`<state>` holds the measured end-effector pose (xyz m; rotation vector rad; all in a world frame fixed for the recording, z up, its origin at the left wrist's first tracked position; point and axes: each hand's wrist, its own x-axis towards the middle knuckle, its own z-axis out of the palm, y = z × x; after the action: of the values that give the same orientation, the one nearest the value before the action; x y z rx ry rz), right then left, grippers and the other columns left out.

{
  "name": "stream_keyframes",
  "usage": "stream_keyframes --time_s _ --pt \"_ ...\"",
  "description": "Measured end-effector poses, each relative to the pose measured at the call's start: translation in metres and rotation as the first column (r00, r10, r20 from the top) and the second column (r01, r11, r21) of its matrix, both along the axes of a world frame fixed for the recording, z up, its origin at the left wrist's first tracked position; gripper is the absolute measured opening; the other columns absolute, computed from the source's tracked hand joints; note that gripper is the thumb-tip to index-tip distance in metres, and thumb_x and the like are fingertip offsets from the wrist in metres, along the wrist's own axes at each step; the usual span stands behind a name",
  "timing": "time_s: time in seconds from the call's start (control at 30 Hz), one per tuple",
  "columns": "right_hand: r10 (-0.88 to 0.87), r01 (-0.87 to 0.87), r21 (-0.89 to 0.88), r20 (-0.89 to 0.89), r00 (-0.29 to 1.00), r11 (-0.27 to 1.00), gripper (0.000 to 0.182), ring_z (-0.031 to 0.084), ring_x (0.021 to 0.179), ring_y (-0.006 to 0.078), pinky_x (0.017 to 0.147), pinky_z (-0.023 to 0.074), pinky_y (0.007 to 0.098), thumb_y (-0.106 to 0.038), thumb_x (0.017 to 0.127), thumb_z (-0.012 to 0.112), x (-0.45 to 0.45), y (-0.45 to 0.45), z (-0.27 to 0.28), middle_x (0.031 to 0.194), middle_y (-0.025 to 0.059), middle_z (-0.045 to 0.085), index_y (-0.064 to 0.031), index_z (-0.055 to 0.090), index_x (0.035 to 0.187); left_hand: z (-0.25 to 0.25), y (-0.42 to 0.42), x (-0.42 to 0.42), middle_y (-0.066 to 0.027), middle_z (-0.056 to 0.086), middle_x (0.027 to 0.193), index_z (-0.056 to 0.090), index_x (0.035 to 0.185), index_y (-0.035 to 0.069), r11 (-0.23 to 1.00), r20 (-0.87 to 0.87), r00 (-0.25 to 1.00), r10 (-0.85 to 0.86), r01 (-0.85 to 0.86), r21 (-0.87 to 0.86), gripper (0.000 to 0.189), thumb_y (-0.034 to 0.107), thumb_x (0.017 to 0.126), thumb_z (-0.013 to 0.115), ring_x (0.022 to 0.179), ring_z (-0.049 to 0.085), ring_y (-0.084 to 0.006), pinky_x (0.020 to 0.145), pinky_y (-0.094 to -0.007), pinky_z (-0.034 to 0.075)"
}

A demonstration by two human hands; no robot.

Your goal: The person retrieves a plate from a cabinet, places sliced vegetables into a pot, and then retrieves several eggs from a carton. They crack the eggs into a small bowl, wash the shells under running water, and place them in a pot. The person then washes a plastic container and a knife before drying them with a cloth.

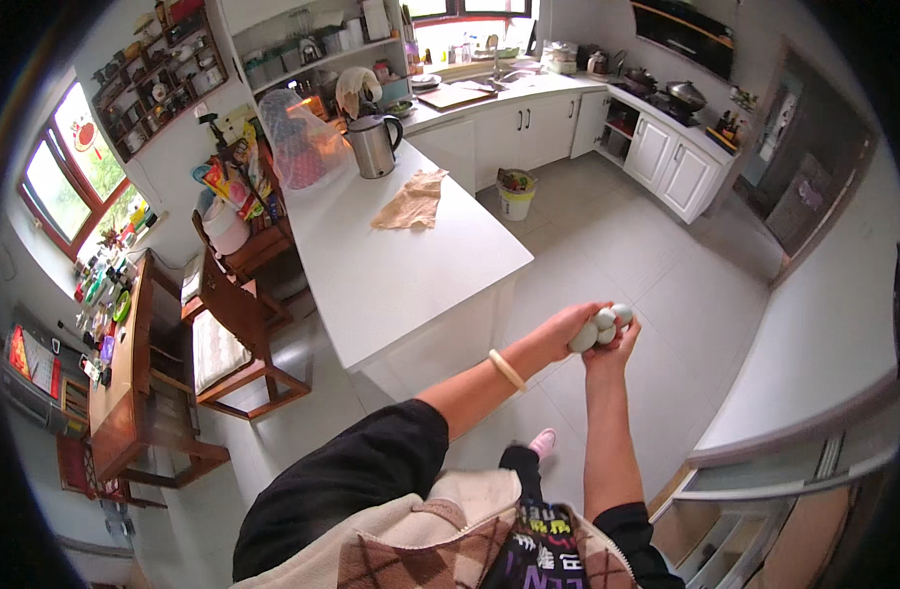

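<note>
Several pale blue-green eggs (583, 338) rest cupped between my two hands, held out over the tiled floor. My left hand (571, 321), with a cream bangle (507, 369) on its wrist, wraps the eggs from the left. From below and the right, my right hand (618, 346) supports them. Some of the eggs are partly hidden by fingers. To the left of my hands stands a white countertop (420, 294), apart from them. A crumpled tan cloth (415, 200) lies on it, and a stainless steel electric kettle (373, 147) stands behind the cloth.
A waste bin (515, 197) stands on the floor by the white cabinets (527, 125). A sink (494, 82) is set in the back counter. Pots (685, 94) sit on the stove at the right. Wooden chairs (233, 346) and a desk (126, 390) stand left. An open drawer (722, 552) is at lower right.
</note>
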<state>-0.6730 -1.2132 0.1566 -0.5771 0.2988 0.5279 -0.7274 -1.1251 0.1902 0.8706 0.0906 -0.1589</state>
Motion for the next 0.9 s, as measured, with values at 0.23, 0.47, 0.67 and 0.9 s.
stream_keyframes --time_s 0.23,0.47,0.67,0.9 --pt "0.196 -0.198 -0.026 -0.046 0.979 0.980 0.050 0.060 0.081 0.0183 0.050 0.0472 0.0314 -0.055 0.083 0.037 0.240 0.134 0.014 0.087 -0.0002 0.062 -0.0128 0.061 0.093 0.001 0.119 0.227 -0.0099 0.063 0.090 0.054 0.110 0.004 0.957 -0.017 0.961 0.277 -0.278 -0.082 0.034 0.029 0.093 0.039 0.078 0.063 -0.0184 0.062 -0.0292 0.051" --pt "0.495 -0.497 -0.187 -0.061 0.867 0.847 0.047 0.057 0.071 0.0136 0.042 0.0426 0.0335 -0.059 0.081 0.036 0.423 0.303 0.023 0.080 -0.0038 0.061 -0.0177 0.059 0.083 0.004 0.274 0.387 -0.0113 0.063 0.092 0.051 0.110 0.005 0.878 -0.023 0.886 0.463 -0.462 -0.129 0.027 0.024 0.093 0.040 0.076 0.064 -0.0199 0.067 -0.0301 0.053" --pt "0.637 -0.639 -0.181 -0.074 0.767 0.748 0.049 0.057 0.062 0.0167 0.032 0.0349 0.0295 -0.056 0.084 0.033 0.568 0.443 0.019 0.077 -0.0019 0.062 -0.0154 0.060 0.088 -0.011 0.402 0.524 -0.0101 0.063 0.090 0.052 0.107 0.002 0.798 -0.028 0.815 0.579 -0.573 -0.184 0.032 0.027 0.094 0.037 0.074 0.065 -0.0191 0.050 -0.0267 0.048" --pt "0.664 -0.664 0.013 -0.055 0.746 0.747 0.048 0.059 0.067 0.0161 0.043 0.0425 0.0298 -0.054 0.085 0.034 0.690 0.642 0.009 0.077 -0.0013 0.062 -0.0129 0.059 0.088 -0.004 0.578 0.641 -0.0127 0.063 0.089 0.053 0.105 -0.001 0.712 0.015 0.714 0.700 -0.696 -0.094 0.030 0.020 0.094 0.034 0.077 0.064 -0.0218 0.068 -0.0312 0.052"
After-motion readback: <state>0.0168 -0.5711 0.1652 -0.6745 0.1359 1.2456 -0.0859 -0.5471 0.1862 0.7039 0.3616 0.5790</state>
